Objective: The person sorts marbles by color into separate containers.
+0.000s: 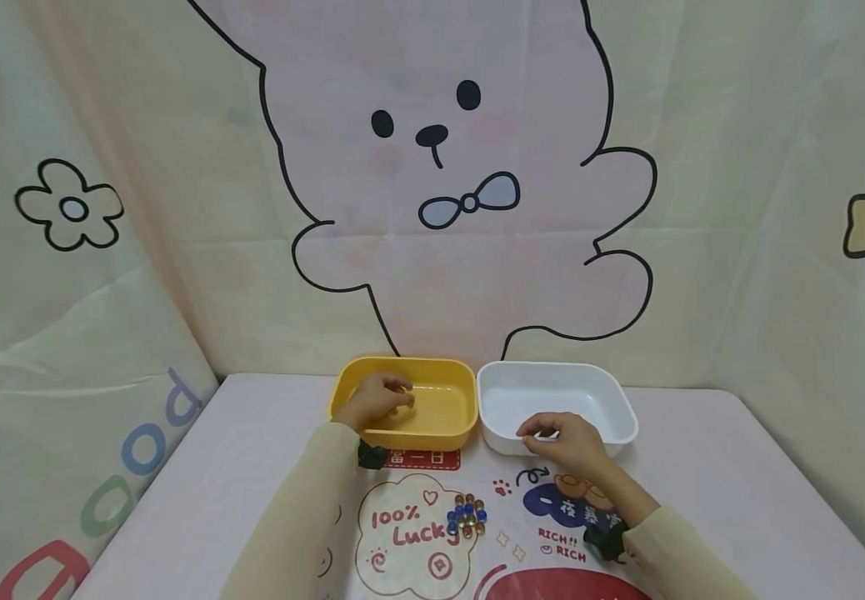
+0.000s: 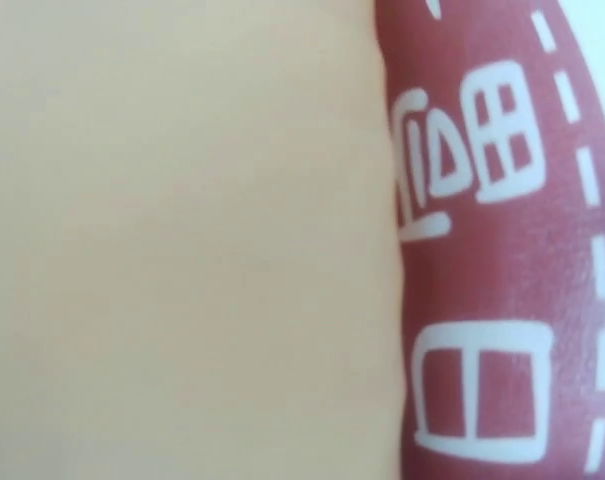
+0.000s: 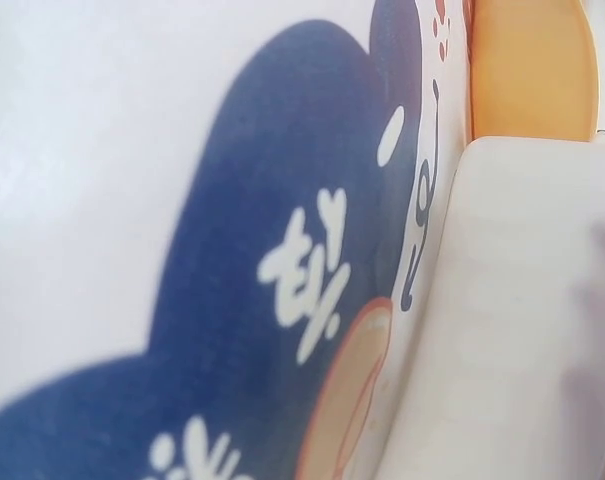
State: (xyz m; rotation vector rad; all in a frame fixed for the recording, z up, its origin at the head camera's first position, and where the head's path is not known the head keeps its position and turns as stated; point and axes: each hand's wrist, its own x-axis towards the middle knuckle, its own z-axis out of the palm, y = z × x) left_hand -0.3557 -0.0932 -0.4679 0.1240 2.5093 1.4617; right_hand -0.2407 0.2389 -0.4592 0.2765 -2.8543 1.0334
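Note:
In the head view my left hand point(image 1: 378, 398) reaches over the left side of a yellow bin point(image 1: 443, 433), its loosely bent fingers pointing right, with thumb and fingertips apart. My right hand point(image 1: 569, 442) is at the front rim of a white bin point(image 1: 552, 379); its thumb and index fingertips are close together, and I cannot tell whether a bead is between them. A small cluster of blue and amber glass beads point(image 1: 467, 515) lies on the printed tablecloth nearer to me, between my forearms. A sleeve point(image 2: 182, 240) fills most of the left wrist view.
Both bins stand side by side at the table's back edge, the yellow one point(image 3: 532, 70) and the white one point(image 3: 512, 300) also showing in the right wrist view. Behind them hangs a curtain point(image 1: 740, 317) with a bear drawing. Printed cartoons and lettering cover the tablecloth's point(image 1: 725, 467) middle.

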